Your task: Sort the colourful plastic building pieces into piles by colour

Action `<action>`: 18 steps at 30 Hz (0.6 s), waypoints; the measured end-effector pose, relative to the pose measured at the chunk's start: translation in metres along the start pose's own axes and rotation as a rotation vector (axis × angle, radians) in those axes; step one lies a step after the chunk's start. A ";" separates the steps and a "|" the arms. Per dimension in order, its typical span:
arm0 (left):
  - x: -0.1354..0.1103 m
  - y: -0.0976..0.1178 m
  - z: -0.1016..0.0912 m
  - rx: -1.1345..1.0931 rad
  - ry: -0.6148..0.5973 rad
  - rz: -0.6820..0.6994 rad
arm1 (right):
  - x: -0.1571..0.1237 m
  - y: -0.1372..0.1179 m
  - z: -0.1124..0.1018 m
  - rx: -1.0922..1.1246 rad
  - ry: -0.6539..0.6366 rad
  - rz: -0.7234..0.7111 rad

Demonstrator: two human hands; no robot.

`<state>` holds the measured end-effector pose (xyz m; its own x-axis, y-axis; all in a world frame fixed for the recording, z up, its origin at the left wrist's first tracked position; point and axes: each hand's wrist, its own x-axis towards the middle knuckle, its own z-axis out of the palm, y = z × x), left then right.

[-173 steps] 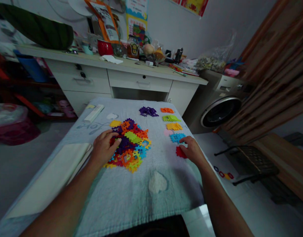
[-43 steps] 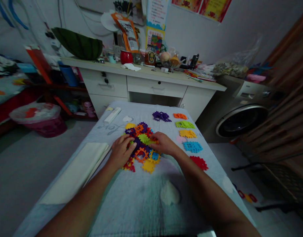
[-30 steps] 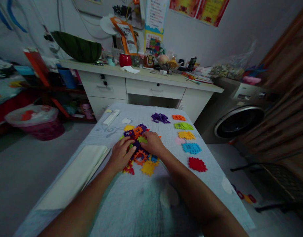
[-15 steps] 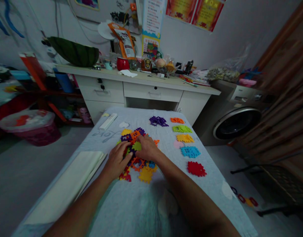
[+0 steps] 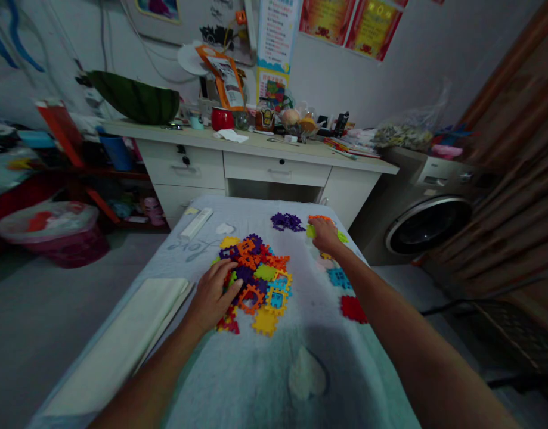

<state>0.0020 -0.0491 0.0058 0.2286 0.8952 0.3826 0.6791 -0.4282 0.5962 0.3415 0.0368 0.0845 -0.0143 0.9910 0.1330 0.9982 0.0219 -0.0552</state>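
A mixed pile of toothed plastic building pieces in purple, orange, yellow, red, blue and green lies on the cloth-covered table. At its left edge rests my left hand, fingers apart and thumb touching the pile. My right hand is over the green row of sorted pieces at the far right, its fingers closed on a lime green piece that shows at its left side. Orange pieces sit just beyond it. Nearer to me are blue pieces and red pieces; the yellow ones are mostly hidden by my hand.
Purple pieces form a group at the table's far side. A white bar-shaped object and a folded pale cloth lie on the left. Beyond stand a white desk and a washing machine.
My right hand has gone from the mixed pile to the green group on the right, carrying a lime green piece. My left hand stays by the pile.
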 end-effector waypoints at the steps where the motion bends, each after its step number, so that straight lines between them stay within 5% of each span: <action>1: 0.000 0.000 0.000 0.001 0.005 -0.002 | 0.005 0.009 0.001 -0.031 -0.015 0.014; 12: 0.001 -0.001 -0.004 0.012 0.009 -0.026 | 0.030 0.027 0.019 -0.207 -0.244 0.042; 18: 0.001 0.000 -0.002 0.007 0.015 -0.021 | 0.036 0.008 0.024 -0.145 -0.127 0.025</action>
<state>0.0005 -0.0484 0.0080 0.2037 0.9020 0.3806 0.6884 -0.4084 0.5994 0.3476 0.0758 0.0651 0.0131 0.9999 0.0067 0.9960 -0.0136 0.0879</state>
